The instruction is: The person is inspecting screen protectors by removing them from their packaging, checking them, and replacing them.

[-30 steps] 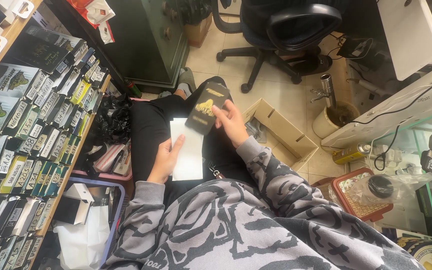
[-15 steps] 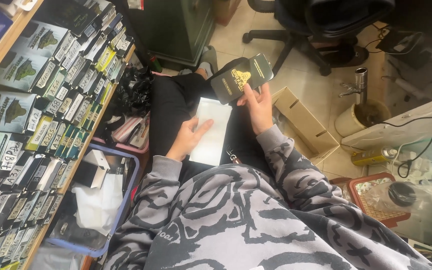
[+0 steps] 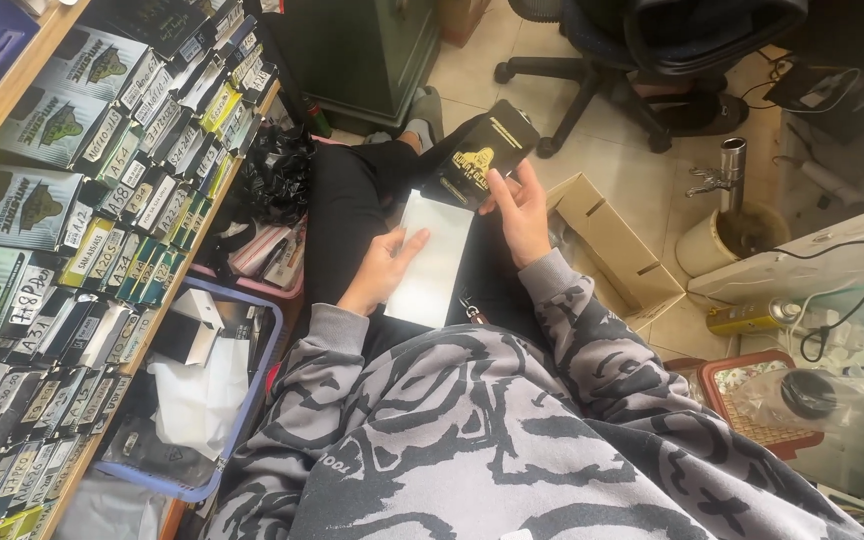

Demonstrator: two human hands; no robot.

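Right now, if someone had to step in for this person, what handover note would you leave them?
Left hand: flat on the white sheet lying on the lap, fingers on its left edge.
Right hand: holds the black box by its lower right side, tilted, just above the sheet's top end.
Nearby: shelf of small boxes to the left, blue basket with bags by the left knee, open carton on the floor to the right.
Done: box and sheet are both in hand on the lap.
Left: the box looks shut; whether the sheet came out of it cannot be told.
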